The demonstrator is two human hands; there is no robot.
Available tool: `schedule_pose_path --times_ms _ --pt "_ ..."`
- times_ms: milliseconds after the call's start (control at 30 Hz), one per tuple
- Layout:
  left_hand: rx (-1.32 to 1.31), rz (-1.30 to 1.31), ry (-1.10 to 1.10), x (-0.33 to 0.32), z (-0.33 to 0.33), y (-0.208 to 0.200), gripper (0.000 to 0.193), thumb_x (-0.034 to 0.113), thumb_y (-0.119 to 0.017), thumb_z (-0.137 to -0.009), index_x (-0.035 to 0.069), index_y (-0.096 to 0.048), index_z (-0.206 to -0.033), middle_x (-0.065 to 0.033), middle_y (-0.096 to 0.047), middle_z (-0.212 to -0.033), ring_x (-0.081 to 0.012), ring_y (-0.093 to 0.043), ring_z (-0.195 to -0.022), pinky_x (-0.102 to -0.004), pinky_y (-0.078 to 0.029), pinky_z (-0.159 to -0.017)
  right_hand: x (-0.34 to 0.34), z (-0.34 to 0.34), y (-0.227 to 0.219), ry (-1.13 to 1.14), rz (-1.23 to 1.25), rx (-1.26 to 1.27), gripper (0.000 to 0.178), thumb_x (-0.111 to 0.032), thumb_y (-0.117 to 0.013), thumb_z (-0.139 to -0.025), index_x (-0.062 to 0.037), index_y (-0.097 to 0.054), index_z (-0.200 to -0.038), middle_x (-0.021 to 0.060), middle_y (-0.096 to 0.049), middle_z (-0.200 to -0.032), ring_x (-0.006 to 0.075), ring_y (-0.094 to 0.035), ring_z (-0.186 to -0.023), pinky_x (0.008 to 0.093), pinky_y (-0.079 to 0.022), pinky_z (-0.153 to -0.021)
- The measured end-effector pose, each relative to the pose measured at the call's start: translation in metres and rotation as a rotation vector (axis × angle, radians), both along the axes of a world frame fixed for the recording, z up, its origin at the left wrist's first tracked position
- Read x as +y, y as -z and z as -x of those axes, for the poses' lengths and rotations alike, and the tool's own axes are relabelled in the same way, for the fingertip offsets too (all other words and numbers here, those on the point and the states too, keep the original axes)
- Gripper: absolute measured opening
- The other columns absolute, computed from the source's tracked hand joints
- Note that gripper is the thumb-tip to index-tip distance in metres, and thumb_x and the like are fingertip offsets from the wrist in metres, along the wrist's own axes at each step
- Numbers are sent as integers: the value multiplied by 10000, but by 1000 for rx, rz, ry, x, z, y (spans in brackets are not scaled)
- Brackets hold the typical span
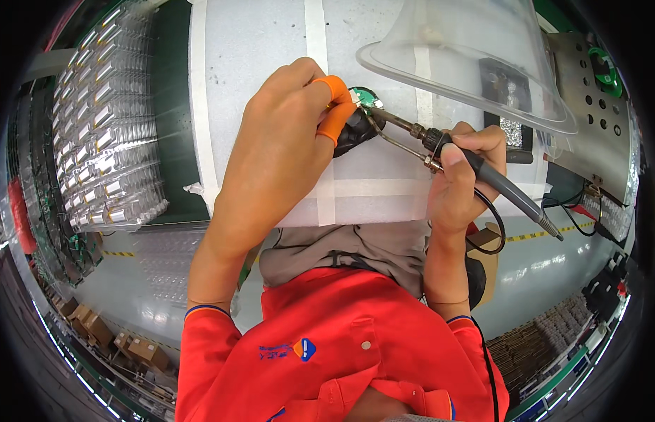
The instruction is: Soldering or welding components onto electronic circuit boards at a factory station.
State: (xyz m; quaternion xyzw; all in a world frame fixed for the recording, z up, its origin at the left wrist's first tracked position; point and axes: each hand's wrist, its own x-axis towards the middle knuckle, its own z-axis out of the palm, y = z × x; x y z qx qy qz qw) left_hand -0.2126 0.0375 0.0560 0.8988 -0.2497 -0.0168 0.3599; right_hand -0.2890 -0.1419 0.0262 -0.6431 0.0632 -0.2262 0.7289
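Observation:
Orange finger cots cover the thumb and forefinger of my left hand (289, 123). Those two fingers are pinched together at the edge of a small green circuit board (368, 96); what lies between their tips is hidden. Under the board sits a rounded black part (353, 133), partly covered by the fingers. My right hand (462, 172) grips a soldering iron (509, 184) with a dark grey handle, its fingers wrapped round the front. A thin metal feed tube (405, 147) runs beside the iron's barrel. Both tube and iron tip reach the board's right edge.
A clear plastic hood (475, 84) hangs over the far right of the taped white mat (253, 53). Beneath it stands a black holder (524, 155) with silvery material. Stacked clear trays (109, 133) line the left, a perforated metal box (588, 105) the right. The iron's black cable (502, 235) loops below my right hand.

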Motion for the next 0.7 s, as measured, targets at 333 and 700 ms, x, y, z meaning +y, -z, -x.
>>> schedule_pose_path --times_ms 333,700 --pt "16 -46 -12 -2 0 -1 107 -60 -668 -764 -45 -636 -864 -130 -576 -831 -293 -594 -691 -340 -460 -617 0 2 -2 58 20 -68 131 -31 -543 -771 -31 -440 -853 22 -363 -698 98 -323 -638 221 -330 -615" --pt "-83 -246 122 -7 -12 -15 53 13 -619 -802 -16 -650 -835 -135 -589 -804 -341 -586 -719 -416 -466 -632 -1 1 1 52 -2 -37 132 -37 -532 -777 -34 -425 -855 28 -371 -698 107 -336 -634 237 -367 -591"
